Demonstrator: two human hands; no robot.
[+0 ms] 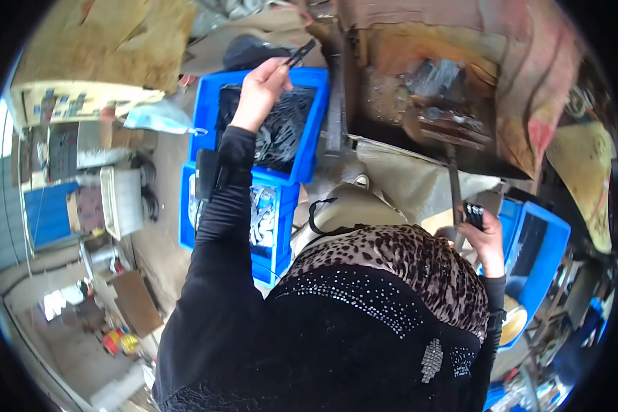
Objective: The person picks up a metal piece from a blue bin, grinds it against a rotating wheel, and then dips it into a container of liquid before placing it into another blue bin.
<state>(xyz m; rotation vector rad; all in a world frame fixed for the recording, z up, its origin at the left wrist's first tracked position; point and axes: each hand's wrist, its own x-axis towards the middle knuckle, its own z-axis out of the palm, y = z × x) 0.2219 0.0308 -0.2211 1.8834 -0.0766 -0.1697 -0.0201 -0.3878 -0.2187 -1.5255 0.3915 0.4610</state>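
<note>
My left hand (262, 95) is raised over a blue crate (209, 103), its fingers closed on a thin dark strip (301, 53) that points up and to the right. Inside the crate lies a heap of dark grey, narrow metal pieces (279, 134). On the right, beside a metal bar (454, 178), my right hand (485, 240) is closed around a small bundle of black pieces (474, 215); their ends stick out above the fingers. I cannot make out the exact kind of either held thing.
A second blue crate (281, 226) with silvery pieces sits below the first. Ahead stands a dirty metal worktable (378, 103) with clear plastic and scraps on it. Another blue crate (539, 268) is at the right. A light blue face mask (159, 117) hangs at the left.
</note>
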